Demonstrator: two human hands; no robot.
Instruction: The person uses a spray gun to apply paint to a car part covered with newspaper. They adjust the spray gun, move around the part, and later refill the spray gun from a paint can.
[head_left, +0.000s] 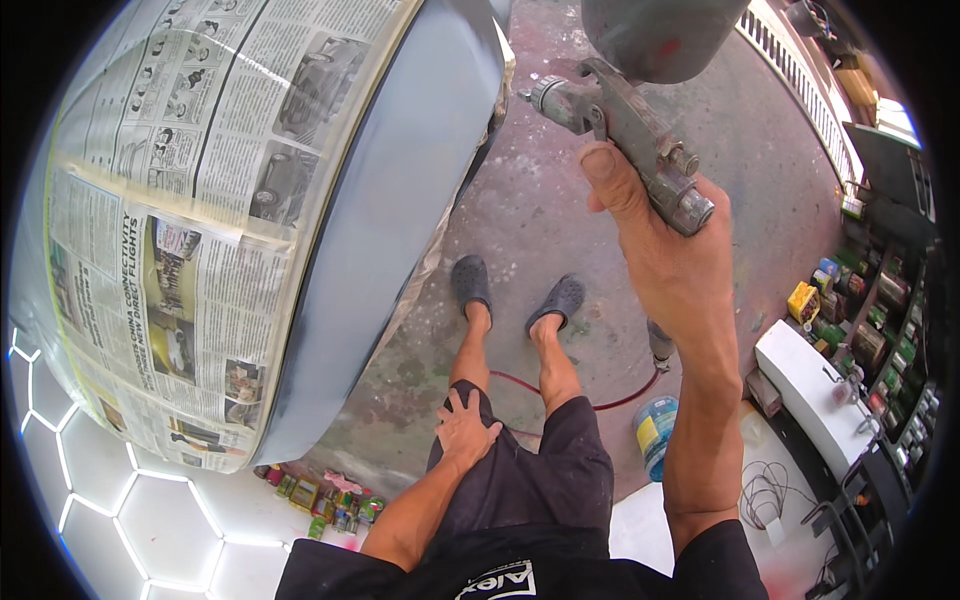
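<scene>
My right hand (pixel 670 240) grips a metal spray gun (pixel 630 115), its fingers wrapped round the handle and its thumb on the near side. A dark grey cup (pixel 660 35) sits on top of the gun, partly cut off by the upper edge. The nozzle points left toward a grey-blue car panel (pixel 385 170), with a gap between them. Below the grip hangs a hose fitting with a red hose (pixel 630 400). My left hand (pixel 467 430) lies on my thigh with fingers spread, holding nothing. Newspaper (pixel 190 200) and tape cover the surface left of the panel.
My feet stand on a stained concrete floor (pixel 420 400), the red hose running behind them. A clear blue-tinted bottle (pixel 655 435) stands at the right, near shelves of cans (pixel 880 340) and a white bench (pixel 815 395). More cans (pixel 325 500) are at lower left.
</scene>
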